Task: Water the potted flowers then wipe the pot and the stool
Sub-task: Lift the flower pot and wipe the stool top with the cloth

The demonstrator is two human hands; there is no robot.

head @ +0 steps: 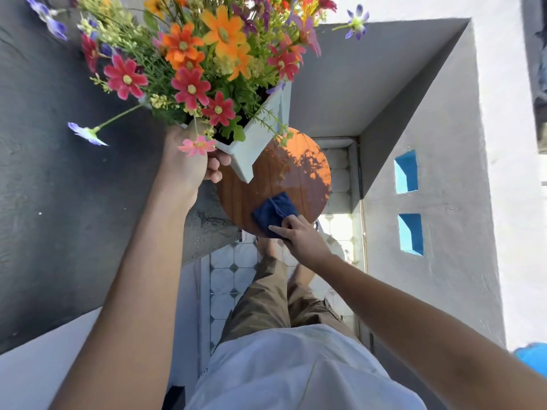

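Observation:
A square white pot (257, 137) full of red, orange, pink and purple flowers (192, 60) is lifted and tilted above the round brown wooden stool (299, 173). My left hand (186, 164) grips the pot from below at its near-left corner. My right hand (299, 235) presses a folded dark blue cloth (273, 210) flat on the near edge of the stool top. The stool's surface looks glossy, with the flowers' shadow on its far half. The stool's legs are hidden under the seat.
A dark grey wall (59, 187) rises close on the left, and a pale grey wall (444, 202) with two blue openings (407, 173) stands on the right. White tiled floor (228, 279) lies below, with my legs and bare feet (269, 253) beside the stool.

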